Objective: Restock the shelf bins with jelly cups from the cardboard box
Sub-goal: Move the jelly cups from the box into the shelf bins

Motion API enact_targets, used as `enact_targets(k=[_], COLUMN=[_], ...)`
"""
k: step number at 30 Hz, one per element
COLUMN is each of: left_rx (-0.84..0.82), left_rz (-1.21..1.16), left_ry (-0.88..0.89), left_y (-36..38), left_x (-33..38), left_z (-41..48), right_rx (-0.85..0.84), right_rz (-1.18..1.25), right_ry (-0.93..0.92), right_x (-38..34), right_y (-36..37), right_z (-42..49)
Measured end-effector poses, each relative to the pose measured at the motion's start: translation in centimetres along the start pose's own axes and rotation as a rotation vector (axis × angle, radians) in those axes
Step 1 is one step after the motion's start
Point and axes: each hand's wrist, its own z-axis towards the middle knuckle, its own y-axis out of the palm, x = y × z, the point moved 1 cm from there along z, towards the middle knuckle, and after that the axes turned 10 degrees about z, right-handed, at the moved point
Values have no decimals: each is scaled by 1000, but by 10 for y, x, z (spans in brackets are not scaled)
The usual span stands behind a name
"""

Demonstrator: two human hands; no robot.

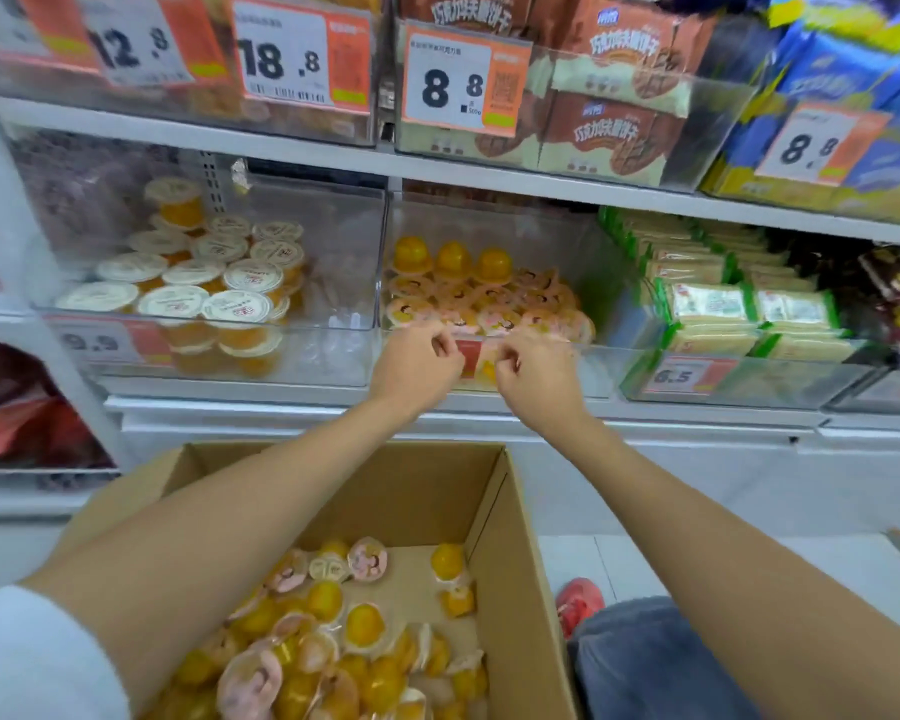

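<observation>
An open cardboard box (513,563) stands below me, with several small yellow jelly cups (333,652) with pink lids lying loose in its near half. On the middle shelf a clear bin (583,236) holds more of the same jelly cups (489,298), some upside down in a back row. My left hand (417,366) and my right hand (536,379) are side by side at this bin's front rim. Both have curled fingers, and no cup shows in either.
The clear bin (333,241) to the left holds larger white-lidded orange cups (204,283). Green-wrapped packs (723,309) fill the bin on the right. Biscuit packs (609,127) sit on the shelf above. My jeans knee (645,667) and a red shoe (580,602) are right of the box.
</observation>
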Motion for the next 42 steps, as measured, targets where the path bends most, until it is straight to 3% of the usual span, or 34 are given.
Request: enact_targets(k=[7, 13, 18, 22, 29, 35, 42], left_rx=[-558, -670, -660, -648, -695, -348, -322], left_rz=[411, 622, 839, 698, 776, 637, 615], left_ry=[-386, -546, -498, -738, -744, -1039, -842], left_y=[-2, 6, 36, 47, 59, 84, 80], left_x=[-157, -245, -291, -342, -366, -359, -357], left_z=[-94, -131, -129, -134, -130, -117, -133], right_rx=[-591, -843, -778, -779, -707, -578, -530], right_rz=[32, 31, 269, 402, 420, 552, 596], right_ry=[268, 605, 863, 995, 1202, 1320, 1304], right_x=[5, 64, 84, 86, 84, 100, 88], right_y=[116, 201, 280, 337, 387, 399, 370], right_z=[-111, -162, -163, -164, -177, -186, -170])
